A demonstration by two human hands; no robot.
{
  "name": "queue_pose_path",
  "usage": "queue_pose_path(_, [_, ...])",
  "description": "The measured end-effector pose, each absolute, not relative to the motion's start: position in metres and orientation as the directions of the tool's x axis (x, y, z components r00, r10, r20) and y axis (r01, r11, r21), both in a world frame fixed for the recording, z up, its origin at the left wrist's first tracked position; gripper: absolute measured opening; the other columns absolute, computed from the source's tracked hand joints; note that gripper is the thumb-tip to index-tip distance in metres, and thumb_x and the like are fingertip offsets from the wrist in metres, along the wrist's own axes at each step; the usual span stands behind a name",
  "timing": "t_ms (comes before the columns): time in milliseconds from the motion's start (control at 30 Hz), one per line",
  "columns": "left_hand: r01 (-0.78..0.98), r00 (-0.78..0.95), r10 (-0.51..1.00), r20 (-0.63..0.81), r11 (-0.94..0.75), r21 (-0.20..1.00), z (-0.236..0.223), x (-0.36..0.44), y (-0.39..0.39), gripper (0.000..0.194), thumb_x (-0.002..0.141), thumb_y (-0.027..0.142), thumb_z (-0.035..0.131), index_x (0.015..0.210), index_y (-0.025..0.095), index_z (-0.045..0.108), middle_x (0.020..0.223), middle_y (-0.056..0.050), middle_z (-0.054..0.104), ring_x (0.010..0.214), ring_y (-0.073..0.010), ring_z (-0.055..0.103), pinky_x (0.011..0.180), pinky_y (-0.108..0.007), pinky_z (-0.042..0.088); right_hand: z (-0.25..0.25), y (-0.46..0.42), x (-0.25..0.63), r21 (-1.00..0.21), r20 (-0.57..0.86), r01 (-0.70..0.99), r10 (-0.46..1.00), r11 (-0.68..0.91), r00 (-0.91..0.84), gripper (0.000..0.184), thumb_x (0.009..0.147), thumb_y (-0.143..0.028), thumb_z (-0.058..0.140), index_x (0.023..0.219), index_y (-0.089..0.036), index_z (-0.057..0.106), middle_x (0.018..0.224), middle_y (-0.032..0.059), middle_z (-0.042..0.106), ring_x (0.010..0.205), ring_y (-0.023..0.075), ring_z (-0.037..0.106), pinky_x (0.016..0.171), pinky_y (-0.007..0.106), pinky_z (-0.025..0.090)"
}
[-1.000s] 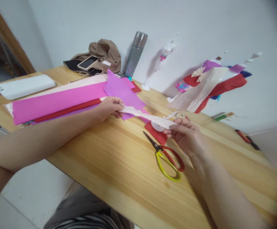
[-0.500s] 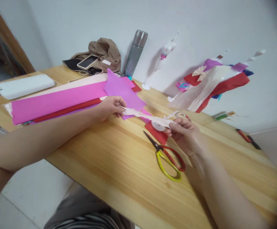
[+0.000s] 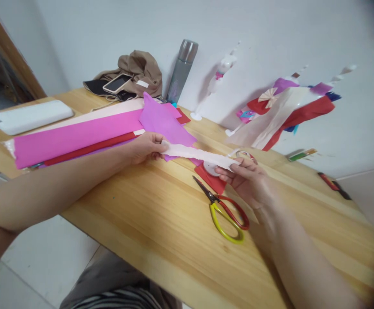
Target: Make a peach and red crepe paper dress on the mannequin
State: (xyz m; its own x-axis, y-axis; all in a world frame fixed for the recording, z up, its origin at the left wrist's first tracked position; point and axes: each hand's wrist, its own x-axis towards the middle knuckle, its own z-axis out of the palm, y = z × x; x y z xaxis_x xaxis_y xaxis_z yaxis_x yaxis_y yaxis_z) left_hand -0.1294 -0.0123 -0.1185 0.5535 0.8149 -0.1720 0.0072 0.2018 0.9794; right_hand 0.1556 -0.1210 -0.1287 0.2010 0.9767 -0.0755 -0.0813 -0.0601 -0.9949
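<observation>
Stretched between my two hands is a narrow strip of pale pinkish-white crepe paper [image 3: 198,153] with wavy edges. My left hand [image 3: 150,147] pinches its left end, and my right hand [image 3: 246,176] grips the other end between thumb and fingers. Below the strip, a pair of scissors [image 3: 220,208] with one red and one yellow handle lies on the wooden table, blades nearly closed. A red paper piece [image 3: 214,182] and a white disc [image 3: 210,168] sit under the strip near my right hand. Purple paper [image 3: 165,124] lies behind my left hand.
Folded pink crepe paper [image 3: 77,133] and a white power bank [image 3: 34,116] are at left. A phone [image 3: 117,83], brown cloth [image 3: 140,71] and grey flask [image 3: 182,71] stand behind. Paper-dressed white figures [image 3: 290,103] line the wall; a red-and-black pen [image 3: 333,185] lies far right.
The strip has turned and spread flatter, showing more of its broad face. My hands keep hold of both ends and have barely moved.
</observation>
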Motion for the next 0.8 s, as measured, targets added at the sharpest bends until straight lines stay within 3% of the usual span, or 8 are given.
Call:
queue_pose_path(67, [-0.004,0.548,0.818,-0.176,0.212,0.977,-0.118,-0.13,-0.013,0.024,0.084,0.002,0.059,0.062,0.012,0.057,0.041,0.003,0.051,0.034,-0.0021,0.039,0.037,-0.013,0.024,-0.128,-0.122,0.152,-0.997,-0.052,-0.071,0.977,-0.038,0.209,0.028,0.062,-0.036,0.087,0.074,-0.026,0.063,0.072,0.0009,0.074,0.056,0.0174,0.068,0.048,0.028,0.055])
queue_pose_path(167, [-0.031,0.551,0.816,-0.176,0.231,0.973,-0.118,-0.132,-0.012,0.022,0.083,0.002,0.061,0.063,0.011,0.059,0.041,0.005,0.047,0.031,0.0004,0.031,0.034,-0.013,0.014,-0.127,-0.123,0.15,-1.0,0.02,-0.017,0.976,0.025,0.218,0.029,0.064,-0.038,0.086,0.072,-0.025,0.061,0.055,-0.0037,0.062,0.044,0.0096,0.053,0.037,0.02,0.039])
queue_pose_path(267, [-0.032,0.569,0.799,-0.192,0.255,0.966,-0.116,-0.133,-0.011,0.017,0.079,0.0,0.066,0.065,0.009,0.063,0.046,0.004,0.053,0.03,0.0023,0.027,0.033,-0.014,0.01,-0.126,-0.123,0.152,-0.998,0.061,0.006,0.969,0.061,0.238,0.028,0.065,-0.037,0.086,0.071,-0.025,0.06,0.05,-0.0071,0.05,0.037,0.0046,0.036,0.033,0.019,0.023])
queue_pose_path(367, [-0.023,0.608,0.765,-0.213,0.285,0.958,-0.114,-0.134,-0.011,0.015,0.076,0.0,0.068,0.064,0.009,0.065,0.047,0.003,0.055,0.028,0.0026,0.027,0.032,-0.014,0.011,-0.122,-0.123,0.155,-0.999,0.024,-0.028,0.976,0.03,0.219,0.03,0.063,-0.034,0.087,0.071,-0.026,0.06,0.049,-0.0081,0.045,0.035,0.0038,0.029,0.033,0.02,0.017])
queue_pose_path(467, [-0.01,0.642,0.73,-0.235,0.315,0.949,-0.113,-0.134,-0.01,0.017,0.075,0.0,0.07,0.062,0.009,0.063,0.049,0.001,0.06,0.028,0.0027,0.027,0.031,-0.013,0.013,-0.119,-0.124,0.156,-0.998,-0.024,-0.063,0.981,-0.012,0.191,0.029,0.062,-0.035,0.087,0.07,-0.028,0.06,0.047,-0.0073,0.044,0.036,0.0057,0.032,0.033,0.021,0.02])
queue_pose_path(567, [-0.007,0.668,0.701,-0.248,0.34,0.941,-0.114,-0.135,-0.009,0.016,0.074,0.002,0.072,0.063,0.009,0.062,0.046,0.001,0.059,0.028,0.0013,0.031,0.03,-0.013,0.016,-0.118,-0.125,0.156,-0.995,-0.054,-0.09,0.98,-0.037,0.191,0.028,0.06,-0.036,0.088,0.07,-0.029,0.062,0.049,-0.0056,0.051,0.04,0.008,0.042,0.033,0.02,0.028])
queue_pose_path(733, [-0.061,0.671,0.693,-0.263,0.405,0.912,-0.116,-0.134,-0.008,0.015,0.073,-0.001,0.068,0.065,0.009,0.061,0.053,-0.004,0.065,0.046,-0.0068,0.06,0.047,-0.012,0.045,-0.116,-0.125,0.153,-0.992,-0.075,-0.111,0.986,-0.059,0.148,0.027,0.058,-0.034,0.089,0.07,-0.03,0.066,0.056,-0.0045,0.064,0.047,0.0096,0.057,0.041,0.02,0.046])
queue_pose_path(800, [-0.065,0.674,0.692,-0.26,0.406,0.912,-0.117,-0.133,-0.009,0.013,0.073,-0.003,0.065,0.067,0.008,0.061,0.058,-0.006,0.068,0.051,-0.0083,0.064,0.052,-0.014,0.05,-0.115,-0.125,0.152,-0.991,-0.077,-0.117,0.987,-0.06,0.142,0.024,0.059,-0.033,0.089,0.07,-0.029,0.067,0.056,-0.0042,0.066,0.047,0.0104,0.059,0.042,0.02,0.049])
